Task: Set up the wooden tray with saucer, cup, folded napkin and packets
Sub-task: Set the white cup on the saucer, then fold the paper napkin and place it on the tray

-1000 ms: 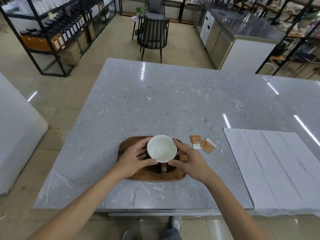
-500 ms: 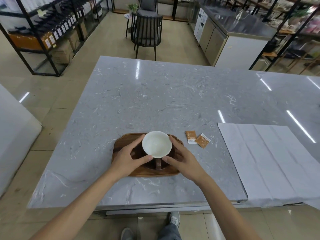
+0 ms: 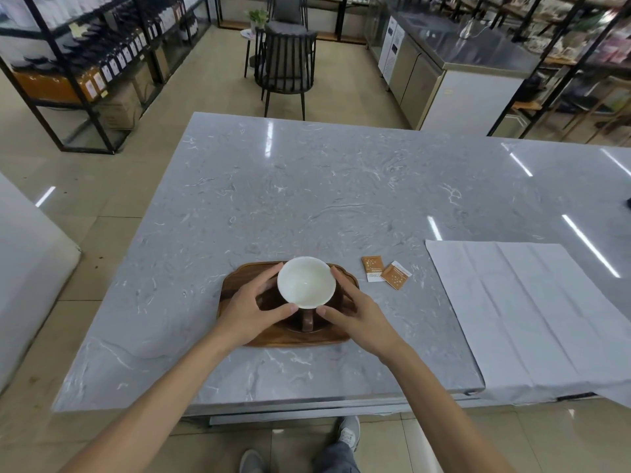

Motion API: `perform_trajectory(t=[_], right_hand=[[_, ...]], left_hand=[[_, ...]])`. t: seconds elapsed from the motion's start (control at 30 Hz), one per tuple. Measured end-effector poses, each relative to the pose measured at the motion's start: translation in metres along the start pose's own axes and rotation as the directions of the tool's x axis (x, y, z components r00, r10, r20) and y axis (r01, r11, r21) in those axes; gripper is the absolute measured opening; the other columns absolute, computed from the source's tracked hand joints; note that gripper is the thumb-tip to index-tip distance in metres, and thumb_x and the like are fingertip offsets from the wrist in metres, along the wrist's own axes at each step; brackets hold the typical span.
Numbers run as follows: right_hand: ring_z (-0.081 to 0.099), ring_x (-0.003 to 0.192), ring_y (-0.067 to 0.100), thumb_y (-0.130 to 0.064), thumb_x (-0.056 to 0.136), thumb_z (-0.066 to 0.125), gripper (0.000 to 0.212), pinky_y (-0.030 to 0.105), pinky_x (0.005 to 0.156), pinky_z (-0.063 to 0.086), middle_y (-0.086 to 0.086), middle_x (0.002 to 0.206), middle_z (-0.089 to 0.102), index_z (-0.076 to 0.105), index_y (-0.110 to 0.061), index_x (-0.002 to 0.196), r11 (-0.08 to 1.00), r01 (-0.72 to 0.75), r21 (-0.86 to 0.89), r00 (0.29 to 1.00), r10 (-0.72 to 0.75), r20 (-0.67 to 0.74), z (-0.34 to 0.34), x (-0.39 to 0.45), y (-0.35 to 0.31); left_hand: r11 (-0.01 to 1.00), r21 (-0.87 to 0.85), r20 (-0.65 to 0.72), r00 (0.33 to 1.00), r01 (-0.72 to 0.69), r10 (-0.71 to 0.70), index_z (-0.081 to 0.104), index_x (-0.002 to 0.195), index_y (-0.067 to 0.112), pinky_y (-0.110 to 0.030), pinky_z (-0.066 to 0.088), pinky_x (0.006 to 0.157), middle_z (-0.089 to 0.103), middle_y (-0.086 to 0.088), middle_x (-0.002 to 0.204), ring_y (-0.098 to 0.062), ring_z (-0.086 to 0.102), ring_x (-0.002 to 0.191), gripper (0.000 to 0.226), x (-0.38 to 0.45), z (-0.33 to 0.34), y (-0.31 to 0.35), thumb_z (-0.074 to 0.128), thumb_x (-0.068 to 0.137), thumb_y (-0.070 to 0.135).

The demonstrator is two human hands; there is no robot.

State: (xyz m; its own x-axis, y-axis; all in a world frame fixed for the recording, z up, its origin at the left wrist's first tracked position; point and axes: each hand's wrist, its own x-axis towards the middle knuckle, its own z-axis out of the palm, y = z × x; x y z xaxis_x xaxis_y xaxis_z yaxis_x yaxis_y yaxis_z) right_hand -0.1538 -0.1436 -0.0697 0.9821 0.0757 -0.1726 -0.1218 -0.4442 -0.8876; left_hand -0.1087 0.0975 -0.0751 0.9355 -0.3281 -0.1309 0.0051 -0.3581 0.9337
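Observation:
A white cup [image 3: 306, 282] with a brown outside and handle stands on a dark wooden saucer [image 3: 309, 326], which lies on the wooden tray [image 3: 235, 285] near the table's front edge. My left hand [image 3: 251, 310] cups the cup from the left, thumb and fingers touching its rim. On the other side my right hand [image 3: 355, 314] holds it the same way. Two orange packets [image 3: 386, 273] lie on the marble just right of the tray. A large white napkin [image 3: 532, 308] lies unfolded, flat, at the right and hangs over the front edge.
The grey marble table [image 3: 324, 199] stretches far back and to the right. A black chair [image 3: 286, 59] stands beyond its far edge. Shelving racks [image 3: 78, 63] line the left, a steel counter [image 3: 454, 52] the back right. My shoes show below the table edge.
Both hands stay on the cup over the saucer; the handle still points towards me. The whole scene has shifted slightly in view as my head moved.

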Motion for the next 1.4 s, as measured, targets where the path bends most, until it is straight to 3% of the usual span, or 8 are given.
perform_trajectory(t=[0.1,0.23,0.37,0.63,0.87,1.07,1.2,1.4], right_hand=[[0.046,0.141,0.013,-0.051,0.088,0.07,0.081,0.039,0.113,0.046,-0.016,0.154,0.045,0.025,-0.05,0.155,1.0,0.011,-0.017,1.0,-0.011,0.028,-0.005,-0.004,0.002],[0.058,0.121,-0.005,-0.043,0.092,0.069,0.065,0.011,0.091,0.051,-0.039,0.13,0.056,0.033,-0.065,0.141,0.997,0.064,-0.051,0.998,-0.065,-0.024,-0.024,-0.016,0.01],[0.055,0.126,0.01,-0.04,0.094,0.069,0.053,0.019,0.091,0.053,-0.017,0.141,0.053,0.046,-0.046,0.142,0.996,0.035,-0.076,0.989,-0.046,-0.137,-0.061,-0.035,0.037],[0.062,0.115,0.013,-0.026,0.099,0.065,0.022,0.034,0.093,0.058,-0.003,0.126,0.063,0.069,-0.025,0.121,0.966,0.043,-0.254,0.966,-0.106,-0.237,-0.171,-0.106,0.113],[0.059,0.116,0.027,-0.015,0.098,0.062,0.021,0.026,0.095,0.045,0.006,0.123,0.063,0.073,-0.012,0.116,0.834,-0.003,-0.552,0.967,-0.137,-0.213,-0.261,-0.171,0.196],[0.059,0.123,0.033,-0.034,0.093,0.071,0.043,0.045,0.099,0.051,0.011,0.141,0.059,0.066,-0.018,0.133,0.747,0.11,-0.656,0.966,-0.236,-0.107,-0.299,-0.196,0.243],[0.044,0.143,0.027,-0.055,0.091,0.064,0.069,0.044,0.112,0.043,0.009,0.158,0.043,0.049,-0.02,0.149,0.709,0.2,-0.677,0.966,-0.26,0.013,-0.307,-0.199,0.259],[0.032,0.151,0.028,-0.037,0.089,0.07,0.077,0.048,0.119,0.035,0.008,0.165,0.028,0.038,-0.014,0.155,0.684,0.247,-0.686,0.959,-0.273,0.074,-0.326,-0.199,0.281]], left_hand=[[0.997,0.073,0.01,1.0,-0.009,0.009,0.034,0.152,0.038,-0.048,0.028,0.122,0.038,0.015,0.158,-0.008,0.028,0.15,0.091,0.0,-0.002,0.007,0.075,0.073,0.054],[0.922,0.323,-0.018,0.972,-0.215,0.233,0.029,0.154,0.036,-0.037,0.012,0.122,0.023,0.016,0.164,-0.002,-0.006,0.154,0.087,-0.008,0.007,0.024,0.067,0.078,0.055],[0.781,0.46,0.015,0.884,-0.422,0.468,0.043,0.149,0.028,-0.03,0.019,0.118,0.039,0.012,0.159,-0.01,0.002,0.156,0.07,-0.016,0.048,0.053,0.07,0.086,0.043],[0.763,0.458,0.113,0.881,-0.457,0.46,0.064,0.13,0.023,-0.019,0.019,0.12,0.059,0.01,0.14,-0.006,0.024,0.15,0.038,-0.029,0.216,0.07,0.066,0.092,0.028],[0.664,0.546,0.324,0.86,-0.51,0.394,0.047,0.147,0.03,-0.023,0.017,0.118,0.043,0.005,0.155,-0.014,0.024,0.15,0.059,-0.046,0.371,0.078,0.061,0.09,0.031],[0.406,0.826,0.348,0.92,-0.392,0.18,0.031,0.156,0.026,-0.051,0.016,0.123,0.034,-0.011,0.161,-0.031,0.031,0.15,0.096,-0.042,0.448,0.083,0.078,0.074,0.043],[0.366,0.868,0.285,0.94,-0.336,0.188,0.067,0.129,0.026,-0.05,0.05,0.104,0.068,-0.009,0.13,-0.028,0.065,0.12,0.088,-0.037,0.462,0.095,0.094,0.046,0.016],[0.506,0.739,0.209,0.865,-0.446,0.456,0.079,0.102,0.022,-0.034,0.057,0.072,0.074,-0.001,0.099,-0.025,0.071,0.088,0.037,-0.028,0.442,0.1,0.088,0.069,0.007]])
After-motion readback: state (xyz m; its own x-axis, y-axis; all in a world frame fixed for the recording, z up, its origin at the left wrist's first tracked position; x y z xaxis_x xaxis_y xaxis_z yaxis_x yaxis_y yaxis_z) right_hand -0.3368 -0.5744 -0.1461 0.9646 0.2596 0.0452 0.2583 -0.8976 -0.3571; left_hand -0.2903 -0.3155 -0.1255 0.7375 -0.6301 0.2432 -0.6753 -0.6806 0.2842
